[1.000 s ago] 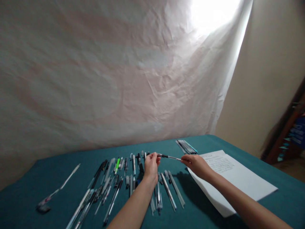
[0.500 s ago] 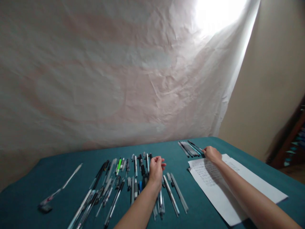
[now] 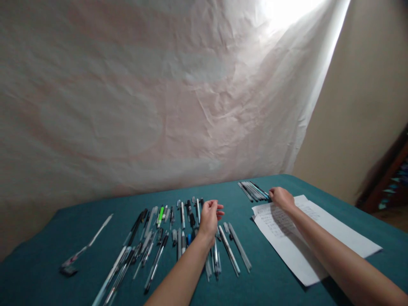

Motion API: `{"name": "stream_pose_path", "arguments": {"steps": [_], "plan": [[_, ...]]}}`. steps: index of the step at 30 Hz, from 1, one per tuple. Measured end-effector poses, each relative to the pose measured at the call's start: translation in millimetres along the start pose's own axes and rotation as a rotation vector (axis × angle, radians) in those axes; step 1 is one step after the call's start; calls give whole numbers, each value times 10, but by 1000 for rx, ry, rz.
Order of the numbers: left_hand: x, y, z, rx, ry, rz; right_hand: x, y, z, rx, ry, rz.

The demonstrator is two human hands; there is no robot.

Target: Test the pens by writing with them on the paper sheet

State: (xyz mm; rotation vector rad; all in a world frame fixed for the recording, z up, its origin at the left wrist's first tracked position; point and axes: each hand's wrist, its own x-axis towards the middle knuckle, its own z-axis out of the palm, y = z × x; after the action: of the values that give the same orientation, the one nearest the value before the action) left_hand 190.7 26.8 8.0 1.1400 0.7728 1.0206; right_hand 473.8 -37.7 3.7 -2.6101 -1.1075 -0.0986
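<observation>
My left hand hovers over the right part of a spread of pens, its fingers loosely curled. No pen sticks out of it, but the palm faces away, so anything inside is hidden. Farther right, my right hand is closed with thumb and finger at the near end of a dark pen. That pen lies slanted along the right side of a tidy row of slim grey and pale sticks, which look like pens or refills. Beneath the right forearm are white sheets of paper with handwriting.
A green highlighter lies among the pens, with loose caps nearby. At the left, a thin white strip with a dark end lies on the green tablecloth. A pale hanging sheet closes off the back.
The dark pen in my right hand has come down and left against the row, and now lines up with it more closely. My left hand has hardly moved; the view has shifted slightly.
</observation>
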Motion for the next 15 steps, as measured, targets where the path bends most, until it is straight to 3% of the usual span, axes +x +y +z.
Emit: {"name": "stream_pose_path", "arguments": {"steps": [4,10,15], "plan": [[-118,43,-101,108,-57,77,-278,-260,-86,111,-48,-191],[-365,91,-245,326,-142,254,-1069,-764,-19,345,-171,-557],[-484,67,-275,482,-123,354,-1515,-899,24,394,-243,-576]]}}
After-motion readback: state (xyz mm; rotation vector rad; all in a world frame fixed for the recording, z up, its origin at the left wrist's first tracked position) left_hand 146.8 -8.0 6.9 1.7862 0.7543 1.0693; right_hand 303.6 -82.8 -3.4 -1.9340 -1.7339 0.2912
